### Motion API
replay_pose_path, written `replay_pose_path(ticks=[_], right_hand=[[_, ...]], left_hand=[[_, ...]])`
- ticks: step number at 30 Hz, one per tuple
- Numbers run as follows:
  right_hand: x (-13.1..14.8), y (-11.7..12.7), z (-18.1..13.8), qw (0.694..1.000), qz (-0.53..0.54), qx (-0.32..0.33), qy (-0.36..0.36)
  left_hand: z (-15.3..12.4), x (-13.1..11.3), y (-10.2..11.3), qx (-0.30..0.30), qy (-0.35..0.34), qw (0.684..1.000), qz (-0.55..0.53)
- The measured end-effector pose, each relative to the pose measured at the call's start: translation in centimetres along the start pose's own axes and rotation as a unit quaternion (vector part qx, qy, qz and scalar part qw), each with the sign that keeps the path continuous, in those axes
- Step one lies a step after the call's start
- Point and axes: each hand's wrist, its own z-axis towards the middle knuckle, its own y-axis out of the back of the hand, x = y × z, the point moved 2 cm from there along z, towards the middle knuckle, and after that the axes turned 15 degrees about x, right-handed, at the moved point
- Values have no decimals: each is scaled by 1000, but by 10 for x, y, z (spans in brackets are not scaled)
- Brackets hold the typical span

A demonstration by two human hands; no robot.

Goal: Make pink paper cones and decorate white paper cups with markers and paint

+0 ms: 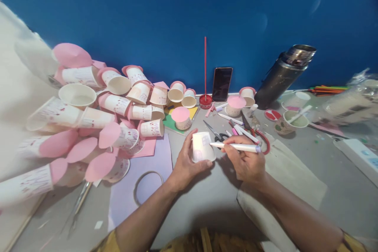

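Note:
My left hand (189, 161) is closed round a white paper cup (203, 150), which is held upside down over the grey table. Faint purple marks show on the cup's side. In my right hand (247, 160) is a white felt-tip pen (238, 147) with a purple end, pinched between thumb and fingers. Its tip meets the cup's side or lies just in front of it; I cannot tell which. Just beyond the cup lie dark-handled scissors (214, 130) and several loose pens (246, 134).
Many paper cups with pink paper discs (118, 102) crowd the left side. A tape ring (148, 187) rests on lilac paper (122, 204). Along the blue wall stand a phone (222, 84), a red stick on a round base (205, 100) and a black flask (279, 76).

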Motion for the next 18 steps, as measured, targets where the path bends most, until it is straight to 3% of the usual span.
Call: replay_pose_path(ticks=[11,18], right_hand=[[0,2,-1,1000,14,-13,2],[9,-2,1,998,13,15,66]], left_hand=[[1,1,0,-4,-6,1000,-10],[0,-3,-3,-3,-17,999,41]])
